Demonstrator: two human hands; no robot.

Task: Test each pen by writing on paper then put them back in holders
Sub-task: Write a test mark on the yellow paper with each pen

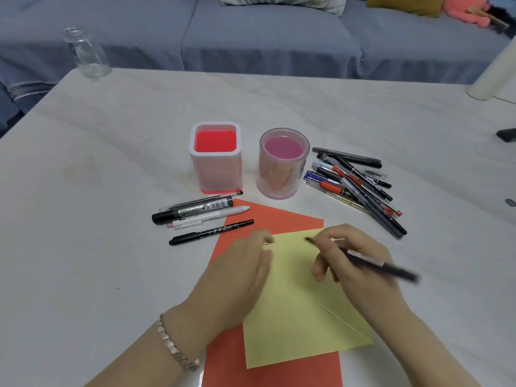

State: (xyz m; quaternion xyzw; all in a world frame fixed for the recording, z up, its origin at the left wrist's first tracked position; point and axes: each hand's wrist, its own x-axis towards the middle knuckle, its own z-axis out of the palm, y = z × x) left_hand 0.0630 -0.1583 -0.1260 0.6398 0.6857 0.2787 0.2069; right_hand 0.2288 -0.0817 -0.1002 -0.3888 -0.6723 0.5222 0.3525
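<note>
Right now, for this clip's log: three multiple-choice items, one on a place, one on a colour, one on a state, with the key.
1. Where does the larger pile of pens lie? A. right of the round holder B. left of it C. inside it
2. What colour is the sheet under the right hand and its black pen? A. blue B. yellow C. white
3. What state are the round holder and the square holder in? A. both empty B. both full C. one tipped over
Key: 1 A, the pile lies at that holder's right; 2 B, the top sheet is yellow; 3 A, no pen stands in either.
</note>
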